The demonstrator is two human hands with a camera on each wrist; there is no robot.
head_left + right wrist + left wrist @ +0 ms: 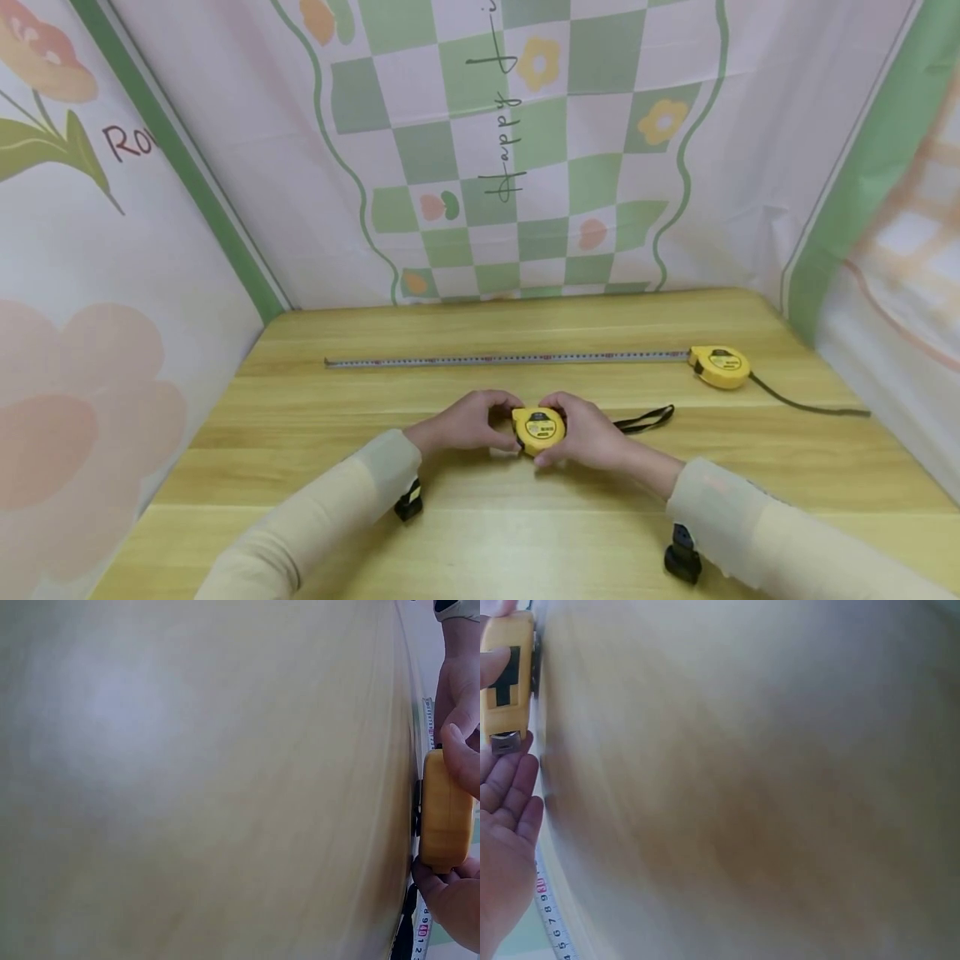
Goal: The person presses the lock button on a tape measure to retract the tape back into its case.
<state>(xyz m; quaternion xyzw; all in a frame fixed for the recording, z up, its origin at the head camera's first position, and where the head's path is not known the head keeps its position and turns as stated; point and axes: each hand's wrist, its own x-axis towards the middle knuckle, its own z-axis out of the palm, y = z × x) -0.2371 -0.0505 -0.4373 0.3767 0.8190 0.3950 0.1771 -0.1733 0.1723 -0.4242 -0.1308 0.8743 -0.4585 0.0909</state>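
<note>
Both hands meet at a yellow tape measure (540,428) with a round label, near the middle of the table. My left hand (474,419) pinches its left side between thumb and fingers. In the left wrist view, fingertips (526,769) lie by the metal hook of the yellow case (519,712). The right hand (591,432) grips the right side, thumb below and fingers above. From there a black wrist strap (647,420) trails to the right. Part of the case is hidden behind fingers. No blade shows drawn out of this case.
Farther back lies a second yellow tape measure (723,367), its blade (487,360) drawn out long to the left. A dark strap (810,407) runs from its right. The wooden table (495,533) meets printed curtains (540,167) at the back and sides.
</note>
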